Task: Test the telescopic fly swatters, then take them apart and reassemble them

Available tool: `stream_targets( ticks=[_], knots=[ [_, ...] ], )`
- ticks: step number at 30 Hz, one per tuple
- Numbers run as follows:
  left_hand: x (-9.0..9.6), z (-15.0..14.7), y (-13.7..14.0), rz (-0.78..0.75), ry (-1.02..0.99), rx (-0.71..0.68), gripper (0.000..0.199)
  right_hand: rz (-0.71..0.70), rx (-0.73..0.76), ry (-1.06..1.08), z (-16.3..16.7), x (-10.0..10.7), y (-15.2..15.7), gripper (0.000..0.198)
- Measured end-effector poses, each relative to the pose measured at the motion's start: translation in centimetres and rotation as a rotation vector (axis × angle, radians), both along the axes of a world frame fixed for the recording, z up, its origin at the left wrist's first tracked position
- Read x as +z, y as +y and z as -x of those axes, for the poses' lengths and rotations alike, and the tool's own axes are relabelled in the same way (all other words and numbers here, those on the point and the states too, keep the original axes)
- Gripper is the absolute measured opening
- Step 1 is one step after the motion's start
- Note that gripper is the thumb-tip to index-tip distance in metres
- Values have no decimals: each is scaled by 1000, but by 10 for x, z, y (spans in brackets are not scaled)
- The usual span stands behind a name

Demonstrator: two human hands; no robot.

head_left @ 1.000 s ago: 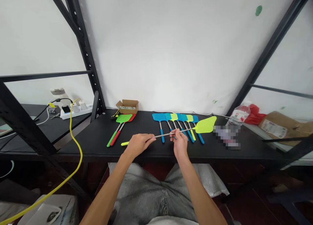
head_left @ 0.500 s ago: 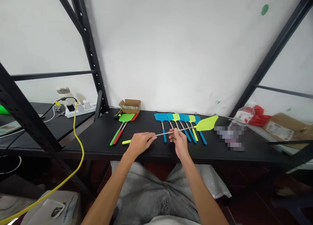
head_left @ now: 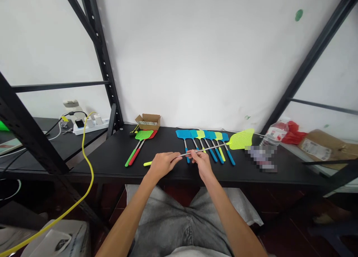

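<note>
The held swatter [head_left: 241, 140] is yellow and lies in both hands over the front part of the bench [head_left: 166, 142]. Its long axis runs mostly along the front edge, slanting: the handle end points left, and the flat head points right and somewhat toward the back edge. Whether the handle tip touches the bench cannot be told.

The left hand [head_left: 163, 163], knuckles up, is closed around it where handle meets metal shaft. The right hand [head_left: 200, 160] pinches the shaft in its fingertips, just beside the left.

Beyond the shaft, a row of blue and yellow swatters [head_left: 207, 134] lies with heads toward the back edge and handles toward the front. Nearer the left end, a green swatter [head_left: 144, 135] partly covers a red swatter [head_left: 135, 157], handles toward the front left corner. Behind them a carton [head_left: 148, 122] sits by the back edge. A bottle [head_left: 275, 133] is near the back right corner.
</note>
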State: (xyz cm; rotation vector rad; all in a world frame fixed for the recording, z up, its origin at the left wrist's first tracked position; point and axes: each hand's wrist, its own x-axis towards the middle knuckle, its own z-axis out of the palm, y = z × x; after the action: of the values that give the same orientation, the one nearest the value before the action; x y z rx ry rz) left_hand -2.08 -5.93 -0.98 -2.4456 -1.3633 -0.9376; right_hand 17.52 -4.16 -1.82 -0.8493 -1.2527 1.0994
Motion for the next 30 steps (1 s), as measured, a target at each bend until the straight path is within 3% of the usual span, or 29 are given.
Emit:
stream_targets(
  ticks=[14,24,30],
  knots=[
    [2,4,-1,28,-3,7,36,46,-320,505,-8,0,0,37],
    [1,3,-3,-23,-1,-4,36,-8,-302,359,-5,-1,-5,43],
    [1,2,-4,-24,-20,-18,34,-46,-28,47,0,1,-8,37]
  ],
)
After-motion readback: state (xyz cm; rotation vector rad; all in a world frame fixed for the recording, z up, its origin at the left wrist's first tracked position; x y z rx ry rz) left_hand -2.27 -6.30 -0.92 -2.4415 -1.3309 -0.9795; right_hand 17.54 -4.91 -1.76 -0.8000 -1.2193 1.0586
